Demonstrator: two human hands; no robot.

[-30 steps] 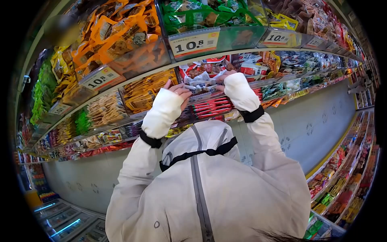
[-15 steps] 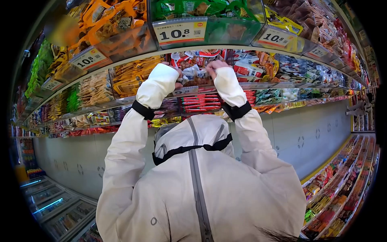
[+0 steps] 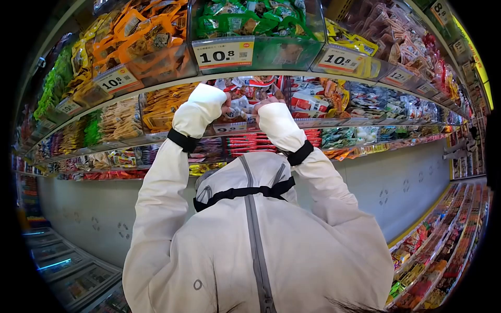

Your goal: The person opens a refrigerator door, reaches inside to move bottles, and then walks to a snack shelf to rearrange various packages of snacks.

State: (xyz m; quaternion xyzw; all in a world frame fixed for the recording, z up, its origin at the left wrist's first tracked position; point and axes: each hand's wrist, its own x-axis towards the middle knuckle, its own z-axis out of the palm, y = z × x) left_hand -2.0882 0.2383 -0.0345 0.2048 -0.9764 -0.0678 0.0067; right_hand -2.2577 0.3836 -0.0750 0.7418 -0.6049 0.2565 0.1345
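Both my hands are inside a middle-shelf bin of red and white snack packets. My left hand is mostly covered by its white sleeve; the bit of finger that shows is curled in. My right hand is also closed, its fingers bent toward the left hand. A shiny clear, red and white packet lies between the two hands, touching or very near the fingers. Whether either hand grips it cannot be made out. Below the hands is the bin's price label.
Above the hands runs an upper shelf with orange packets, green packets and price tags. Yellow-orange packets fill the bin to the left. Red packets lie on the shelf below. More shelving stands at lower right.
The view has shifted, so the shelves sit lower and slightly left. My right hand has moved left, closer to my left hand, and its fingers are more tucked in.
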